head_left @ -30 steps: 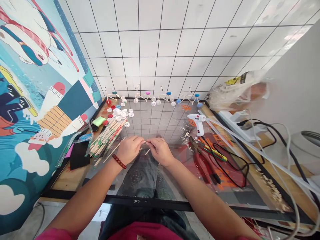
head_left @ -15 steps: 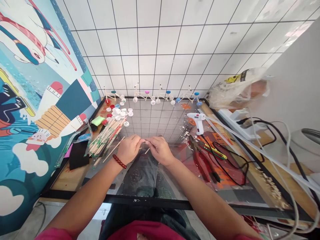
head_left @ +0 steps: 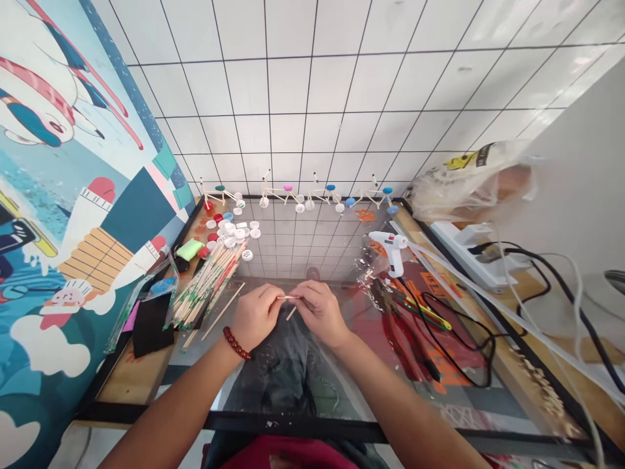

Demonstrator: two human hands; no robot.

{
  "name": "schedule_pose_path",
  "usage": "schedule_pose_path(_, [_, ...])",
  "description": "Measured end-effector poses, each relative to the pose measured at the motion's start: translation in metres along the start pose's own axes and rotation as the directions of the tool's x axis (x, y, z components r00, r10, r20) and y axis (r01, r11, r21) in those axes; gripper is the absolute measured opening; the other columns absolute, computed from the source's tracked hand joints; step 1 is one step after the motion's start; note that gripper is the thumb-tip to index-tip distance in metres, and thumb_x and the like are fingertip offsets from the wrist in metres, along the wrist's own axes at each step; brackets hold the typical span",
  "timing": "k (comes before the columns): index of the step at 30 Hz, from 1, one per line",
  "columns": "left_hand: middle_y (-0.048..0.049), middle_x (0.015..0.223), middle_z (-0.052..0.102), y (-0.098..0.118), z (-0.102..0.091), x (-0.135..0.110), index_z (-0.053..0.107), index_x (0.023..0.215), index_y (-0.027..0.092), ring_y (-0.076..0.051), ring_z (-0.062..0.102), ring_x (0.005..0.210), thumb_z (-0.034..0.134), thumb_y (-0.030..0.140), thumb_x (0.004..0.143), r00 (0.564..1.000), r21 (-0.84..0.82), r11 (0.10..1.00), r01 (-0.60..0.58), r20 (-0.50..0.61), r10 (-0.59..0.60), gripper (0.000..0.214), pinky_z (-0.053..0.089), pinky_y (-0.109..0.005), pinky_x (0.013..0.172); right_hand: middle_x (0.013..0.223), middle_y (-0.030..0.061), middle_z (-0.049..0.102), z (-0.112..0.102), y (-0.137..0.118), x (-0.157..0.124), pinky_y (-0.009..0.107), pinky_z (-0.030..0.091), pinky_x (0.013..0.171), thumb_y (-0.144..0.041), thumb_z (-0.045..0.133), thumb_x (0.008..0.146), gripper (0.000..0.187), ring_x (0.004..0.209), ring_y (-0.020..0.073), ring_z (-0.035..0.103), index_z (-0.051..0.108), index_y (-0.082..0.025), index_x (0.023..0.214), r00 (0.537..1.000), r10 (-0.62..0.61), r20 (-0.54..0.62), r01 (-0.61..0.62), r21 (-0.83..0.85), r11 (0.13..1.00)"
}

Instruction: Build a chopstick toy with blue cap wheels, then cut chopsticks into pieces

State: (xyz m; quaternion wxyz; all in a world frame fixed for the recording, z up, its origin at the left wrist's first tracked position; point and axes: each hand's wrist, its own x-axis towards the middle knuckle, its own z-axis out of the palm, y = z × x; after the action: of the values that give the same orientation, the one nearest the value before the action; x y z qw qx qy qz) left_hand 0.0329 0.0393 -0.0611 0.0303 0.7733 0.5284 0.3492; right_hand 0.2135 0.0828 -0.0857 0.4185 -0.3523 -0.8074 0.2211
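My left hand (head_left: pixel 256 319), with a red bead bracelet at the wrist, pinches one end of a short thin wooden stick (head_left: pixel 288 298). The other end is pinched by my right hand (head_left: pixel 322 314), so the stick lies level between both sets of fingertips. Below the right fingers shows another short stick piece (head_left: pixel 291 314); whether it is held or lies on the glass is unclear. Left of my hands is a bundle of bamboo sticks (head_left: pixel 208 290) with green and red ends. One longer stick (head_left: pixel 223 311) lies apart beside it.
White and red bottle caps (head_left: pixel 234 232) lie behind the bundle. Small stick-and-cap models (head_left: pixel 322 194) line the glass table's back edge. At right are a glue gun (head_left: pixel 389 246), red-handled pliers (head_left: pixel 403 342), a utility knife (head_left: pixel 430 314), black cable and a power strip (head_left: pixel 471 257).
The view has shifted slightly, so the table sits lower in the picture. Both hands remain together, and the stick between the fingertips now shows more plainly.
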Motion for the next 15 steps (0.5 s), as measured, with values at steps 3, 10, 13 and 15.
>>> schedule_pose_path(3, [-0.0051, 0.086, 0.073, 0.0001, -0.0006, -0.0007, 0.064, 0.091, 0.024, -0.019, 0.07, 0.08, 0.05, 0.017, 0.097, 1.0, -0.028, 1.0, -0.009, 0.029, 0.01, 0.016, 0.055, -0.031, 0.071, 0.088, 0.0046, 0.065, -0.0009, -0.0033, -0.0008, 0.035, 0.048, 0.079, -0.022, 0.061, 0.093, 0.012, 0.085, 0.0193, 0.063, 0.073, -0.025, 0.089, 0.998, 0.009, -0.063, -0.008, 0.027, 1.0])
schedule_pose_path(10, [-0.0065, 0.096, 0.073, -0.0036, -0.0008, -0.0007, 0.066, 0.106, 0.021, -0.018, 0.069, 0.087, 0.054, 0.014, 0.095, 0.997, -0.106, 0.994, -0.006, 0.077, 0.014, 0.018, 0.057, -0.031, 0.078, 0.084, 0.0026, 0.061, -0.0015, 0.0019, -0.0003, 0.032, 0.05, 0.073, -0.022, 0.064, 0.093, 0.012, 0.08, 0.0171, 0.06, 0.074, -0.026, 0.098, 0.996, 0.014, -0.084, -0.01, 0.041, 0.999])
schedule_pose_path(13, [-0.007, 0.098, 0.072, -0.0048, -0.0026, 0.0007, 0.067, 0.108, 0.02, -0.017, 0.069, 0.088, 0.054, 0.013, 0.096, 0.996, -0.151, 0.988, 0.024, 0.09, -0.01, 0.02, 0.056, -0.029, 0.078, 0.089, 0.0031, 0.062, -0.0018, 0.0031, -0.0009, 0.031, 0.05, 0.074, -0.019, 0.062, 0.094, 0.018, 0.082, 0.0163, 0.059, 0.073, -0.027, 0.105, 0.998, 0.016, -0.062, -0.012, 0.062, 0.998])
schedule_pose_path(15, [-0.008, 0.098, 0.072, -0.0058, -0.0034, 0.0016, 0.068, 0.108, 0.019, -0.017, 0.069, 0.089, 0.052, 0.011, 0.096, 0.994, -0.175, 0.983, 0.061, 0.098, -0.044, 0.021, 0.057, -0.029, 0.079, 0.093, 0.0038, 0.064, -0.0025, 0.0024, -0.0015, 0.031, 0.05, 0.075, -0.015, 0.059, 0.095, 0.022, 0.085, 0.0163, 0.06, 0.071, -0.027, 0.11, 0.999, 0.015, -0.032, -0.013, 0.068, 0.998])
